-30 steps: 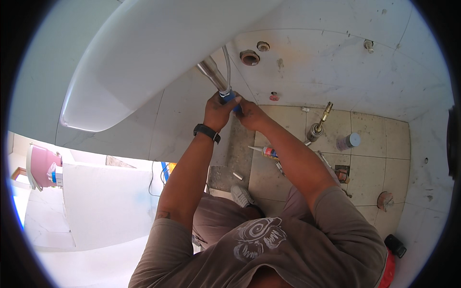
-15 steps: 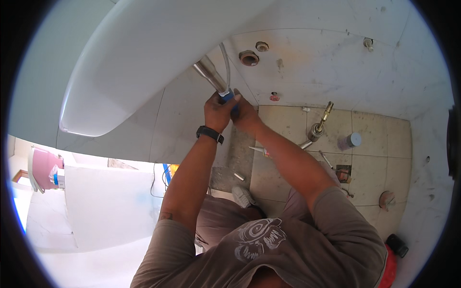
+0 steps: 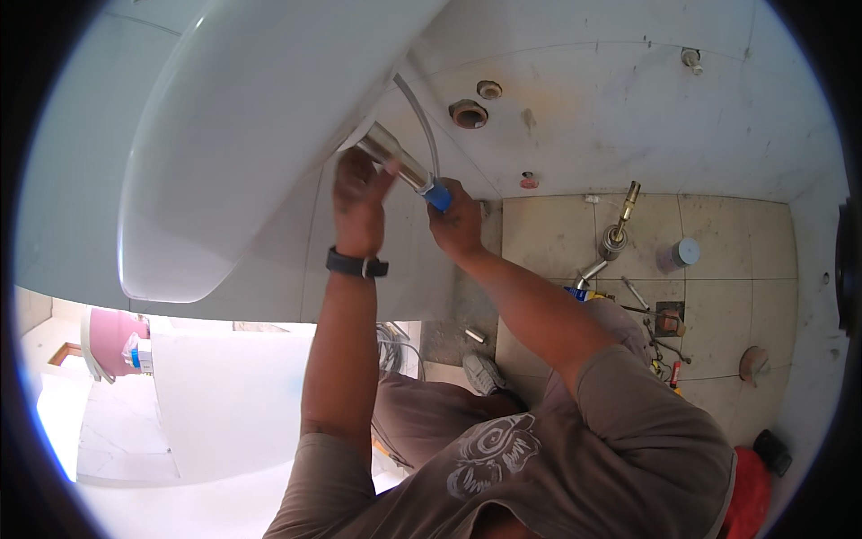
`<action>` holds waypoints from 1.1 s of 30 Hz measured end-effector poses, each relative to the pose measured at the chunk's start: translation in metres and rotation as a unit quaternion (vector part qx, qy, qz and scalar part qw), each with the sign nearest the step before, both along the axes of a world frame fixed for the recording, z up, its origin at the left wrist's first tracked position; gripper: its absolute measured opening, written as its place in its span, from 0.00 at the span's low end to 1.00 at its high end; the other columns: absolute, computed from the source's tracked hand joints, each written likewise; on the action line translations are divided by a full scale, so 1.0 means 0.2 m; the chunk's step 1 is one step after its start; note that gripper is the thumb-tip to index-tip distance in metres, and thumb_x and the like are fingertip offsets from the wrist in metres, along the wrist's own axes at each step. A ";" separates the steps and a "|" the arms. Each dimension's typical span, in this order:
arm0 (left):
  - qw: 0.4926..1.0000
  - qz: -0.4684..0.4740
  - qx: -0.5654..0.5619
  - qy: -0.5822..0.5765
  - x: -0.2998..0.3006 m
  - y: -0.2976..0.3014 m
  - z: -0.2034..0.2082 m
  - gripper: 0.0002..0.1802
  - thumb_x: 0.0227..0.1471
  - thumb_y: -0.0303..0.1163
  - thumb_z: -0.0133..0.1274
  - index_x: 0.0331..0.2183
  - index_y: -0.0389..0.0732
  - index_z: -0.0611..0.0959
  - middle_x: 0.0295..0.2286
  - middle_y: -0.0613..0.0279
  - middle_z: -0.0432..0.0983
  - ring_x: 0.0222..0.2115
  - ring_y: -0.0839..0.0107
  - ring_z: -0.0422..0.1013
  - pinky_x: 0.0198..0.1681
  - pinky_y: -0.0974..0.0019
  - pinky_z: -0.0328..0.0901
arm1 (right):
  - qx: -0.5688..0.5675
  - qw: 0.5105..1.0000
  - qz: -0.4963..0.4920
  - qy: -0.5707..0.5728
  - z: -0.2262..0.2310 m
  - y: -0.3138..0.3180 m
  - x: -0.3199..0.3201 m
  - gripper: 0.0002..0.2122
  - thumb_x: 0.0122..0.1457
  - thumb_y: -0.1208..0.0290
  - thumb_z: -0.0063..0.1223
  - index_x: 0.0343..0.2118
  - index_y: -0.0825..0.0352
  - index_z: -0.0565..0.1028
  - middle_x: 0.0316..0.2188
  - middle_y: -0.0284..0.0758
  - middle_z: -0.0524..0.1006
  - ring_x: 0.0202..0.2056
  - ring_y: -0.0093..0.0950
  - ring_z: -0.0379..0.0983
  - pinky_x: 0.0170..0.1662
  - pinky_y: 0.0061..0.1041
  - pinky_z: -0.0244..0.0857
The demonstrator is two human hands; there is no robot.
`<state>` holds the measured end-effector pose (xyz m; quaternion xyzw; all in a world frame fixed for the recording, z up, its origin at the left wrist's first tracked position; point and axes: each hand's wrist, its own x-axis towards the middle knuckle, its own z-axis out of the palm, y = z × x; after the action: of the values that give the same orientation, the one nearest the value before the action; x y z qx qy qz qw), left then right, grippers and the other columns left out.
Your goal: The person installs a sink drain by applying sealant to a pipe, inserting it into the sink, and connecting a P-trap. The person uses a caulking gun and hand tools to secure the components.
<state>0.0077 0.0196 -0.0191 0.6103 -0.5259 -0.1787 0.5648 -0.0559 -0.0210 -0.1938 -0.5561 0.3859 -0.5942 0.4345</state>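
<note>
A shiny metal drain pipe (image 3: 395, 157) slants down from the underside of a white basin (image 3: 206, 153). On its lower end is a blue fitting (image 3: 437, 196), and my right hand (image 3: 458, 225) grips it from the right with the fingers wrapped behind. Beside the pipe's upper part, my left hand (image 3: 361, 202) is raised close under the basin. Its thumb stands apart from the fingers, near the metal; they are slightly blurred, and I cannot tell whether they touch the pipe. A grey hose (image 3: 420, 112) curves down along the pipe to the blue fitting.
Wall holes with a pipe socket (image 3: 468, 114) face me beyond the basin. On the tiled floor are a brass-ended metal fitting (image 3: 615, 238), a light-coloured can (image 3: 678, 255), a floor drain (image 3: 669, 318) and scattered tools. A pink bucket (image 3: 117, 341) stands far left.
My left hand has left the blue fitting and moved up and left to the pipe's upper part. My right hand stays on the blue fitting. The view has shifted a little.
</note>
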 end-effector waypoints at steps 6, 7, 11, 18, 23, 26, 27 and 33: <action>0.996 0.058 -0.030 0.067 -0.15 -0.20 0.16 0.12 0.53 0.30 0.65 0.37 0.37 0.81 0.29 0.62 0.77 0.32 0.72 0.72 0.35 0.66 0.63 | -0.011 0.999 -0.036 0.021 0.08 -0.01 0.02 0.12 0.52 0.71 0.67 0.39 0.64 0.78 0.28 0.45 0.81 0.32 0.48 0.80 0.35 0.40 0.72; 0.995 0.057 -0.032 0.074 -0.16 -0.22 0.16 0.11 0.52 0.29 0.65 0.36 0.38 0.80 0.27 0.63 0.77 0.30 0.73 0.71 0.33 0.66 0.62 | -0.012 0.999 -0.040 0.018 0.09 -0.02 0.02 0.12 0.51 0.71 0.67 0.38 0.64 0.78 0.28 0.45 0.81 0.32 0.48 0.80 0.35 0.40 0.72; 0.994 0.062 -0.011 0.087 -0.15 -0.24 0.14 0.09 0.50 0.27 0.65 0.32 0.40 0.79 0.23 0.64 0.76 0.24 0.74 0.70 0.27 0.69 0.58 | 0.002 0.999 0.023 0.024 0.12 -0.05 -0.01 0.12 0.52 0.68 0.68 0.36 0.66 0.78 0.26 0.46 0.81 0.32 0.48 0.80 0.35 0.39 0.72; 0.996 0.043 -0.034 0.074 -0.13 -0.24 0.11 0.09 0.50 0.25 0.65 0.33 0.39 0.79 0.22 0.64 0.75 0.24 0.73 0.71 0.25 0.70 0.58 | 0.032 0.971 0.230 0.050 0.13 -0.15 -0.11 0.12 0.52 0.64 0.66 0.33 0.66 0.80 0.24 0.45 0.80 0.27 0.45 0.79 0.35 0.38 0.72; 0.998 0.044 -0.038 0.017 -0.12 -0.25 0.11 0.09 0.51 0.26 0.64 0.32 0.40 0.79 0.22 0.64 0.75 0.24 0.73 0.71 0.25 0.70 0.58 | 0.016 0.899 0.438 0.026 0.16 -0.30 -0.20 0.12 0.51 0.62 0.67 0.31 0.66 0.80 0.26 0.43 0.81 0.29 0.41 0.79 0.38 0.36 0.72; 0.998 0.045 -0.030 0.043 -0.13 -0.25 0.11 0.09 0.51 0.28 0.65 0.32 0.40 0.79 0.22 0.63 0.75 0.23 0.73 0.71 0.25 0.69 0.59 | 0.033 0.909 0.415 0.003 0.20 -0.27 -0.21 0.13 0.50 0.62 0.67 0.32 0.65 0.80 0.28 0.42 0.82 0.32 0.39 0.79 0.42 0.35 0.72; 0.997 0.058 -0.022 0.055 -0.13 -0.25 0.12 0.09 0.51 0.28 0.65 0.32 0.40 0.79 0.22 0.63 0.75 0.23 0.73 0.71 0.25 0.68 0.60 | 0.062 0.934 0.351 0.026 0.22 -0.22 -0.21 0.13 0.50 0.62 0.68 0.32 0.65 0.80 0.28 0.42 0.82 0.34 0.40 0.80 0.43 0.36 0.71; 0.986 0.122 -0.041 0.107 -0.20 -0.27 0.12 0.09 0.50 0.28 0.65 0.31 0.40 0.79 0.21 0.62 0.74 0.22 0.71 0.70 0.24 0.68 0.60 | 0.005 0.999 -0.025 0.043 0.27 0.00 -0.06 0.15 0.46 0.62 0.72 0.33 0.65 0.80 0.27 0.42 0.81 0.33 0.45 0.80 0.39 0.40 0.72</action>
<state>-0.0316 -0.0340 0.0040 0.6238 -0.3904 -0.1513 0.6600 -0.0684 -0.0206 -0.1393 -0.5692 0.4214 -0.5780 0.4054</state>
